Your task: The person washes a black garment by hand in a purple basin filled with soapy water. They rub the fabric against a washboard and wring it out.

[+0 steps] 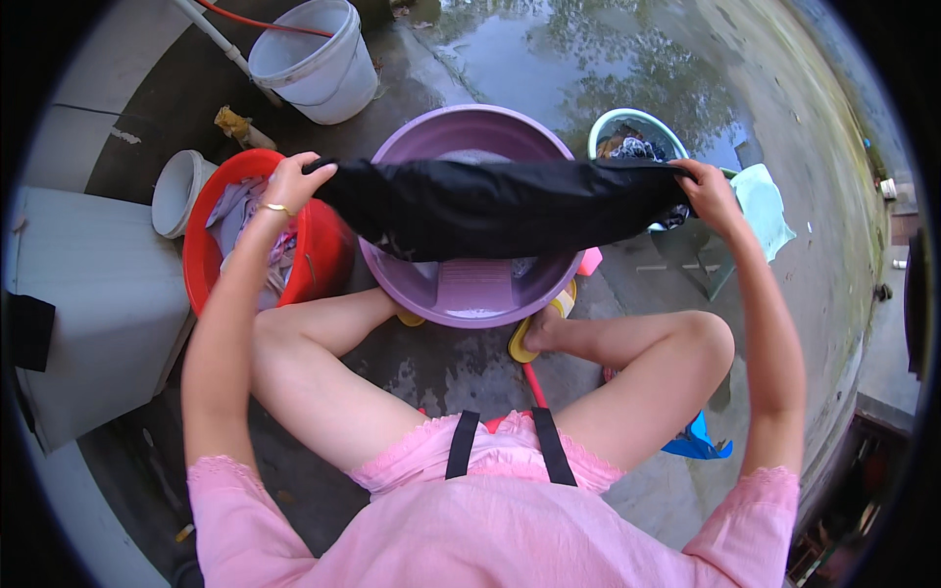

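Observation:
A black cloth garment hangs stretched sideways between my two hands. My left hand pinches its left end, above the rim of a red bucket. At the other end, my right hand grips a corner of the garment near a small pale green basin. Beneath the cloth stands a purple plastic washtub between my feet. Its ridged washboard part faces me, and some suds show at the far side. The garment covers the middle of the tub.
The red bucket at left holds pale laundry. A white bucket with an orange hose stands behind it. At right, the pale green basin contains dark clothes, by a green plastic stool. Puddled water lies beyond.

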A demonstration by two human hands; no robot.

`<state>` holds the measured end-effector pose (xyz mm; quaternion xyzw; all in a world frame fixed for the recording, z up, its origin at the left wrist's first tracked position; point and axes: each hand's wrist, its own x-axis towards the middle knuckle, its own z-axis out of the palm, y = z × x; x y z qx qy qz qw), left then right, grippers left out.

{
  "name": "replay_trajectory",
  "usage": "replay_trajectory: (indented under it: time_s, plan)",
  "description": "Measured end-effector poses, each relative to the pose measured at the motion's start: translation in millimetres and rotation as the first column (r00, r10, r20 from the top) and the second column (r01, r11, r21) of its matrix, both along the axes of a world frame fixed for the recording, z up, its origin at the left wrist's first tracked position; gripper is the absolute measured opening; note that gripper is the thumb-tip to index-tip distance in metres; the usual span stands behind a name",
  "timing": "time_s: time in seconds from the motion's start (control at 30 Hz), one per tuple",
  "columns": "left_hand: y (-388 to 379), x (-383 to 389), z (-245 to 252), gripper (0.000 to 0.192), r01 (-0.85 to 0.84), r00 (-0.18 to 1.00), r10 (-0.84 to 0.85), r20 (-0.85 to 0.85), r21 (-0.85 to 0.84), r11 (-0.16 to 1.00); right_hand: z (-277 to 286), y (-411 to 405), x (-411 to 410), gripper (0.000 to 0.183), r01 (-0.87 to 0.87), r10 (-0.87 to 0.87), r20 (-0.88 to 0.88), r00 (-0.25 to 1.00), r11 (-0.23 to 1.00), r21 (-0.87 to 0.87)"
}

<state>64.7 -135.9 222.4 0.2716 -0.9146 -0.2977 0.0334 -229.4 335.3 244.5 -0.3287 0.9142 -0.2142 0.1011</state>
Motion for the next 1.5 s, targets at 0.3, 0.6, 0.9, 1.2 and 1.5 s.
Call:
replay_trajectory:
  time_s: [0.3,0.6,0.9,1.2,1.5]
  plan:
    - [299.4,7.5,-56.3,0.023,0.571,0.742,-0.570,-0.352,-0.112,0.813,-98.3,-99.2,194.3,0.030,0.845,0.304,0.919,-0.252,0.532,0.056]
    - [301.3,11.7,-119.5,0.051,-0.272,0.866,0.343,0.364,0.918,-0.288,-179.0,-87.8,186.0,0.036,0.730,-0.286,0.828,0.482,0.654,-0.199]
    - [254.6,-36.0,-147.6,0.024,-0.352,0.858,0.258,0.445,0.874,-0.336,-112.6,-119.1,254.0,0.022,0.005,-0.009,-0.012,1.000,0.959,-0.284]
    - [249.7,-25.2,-159.2,0.033,-0.227,0.730,0.564,0.385,0.916,-0.332,-133.4,-145.8,230.8,0.028,0.300,-0.173,0.288,0.942,0.819,-0.489]
    - [260.7,-25.9,-154.1,0.029,-0.223,0.619,0.644,0.449,0.887,-0.404,-142.3,-144.4,227.3,0.023,0.300,-0.152,0.335,0.930,0.841,-0.450]
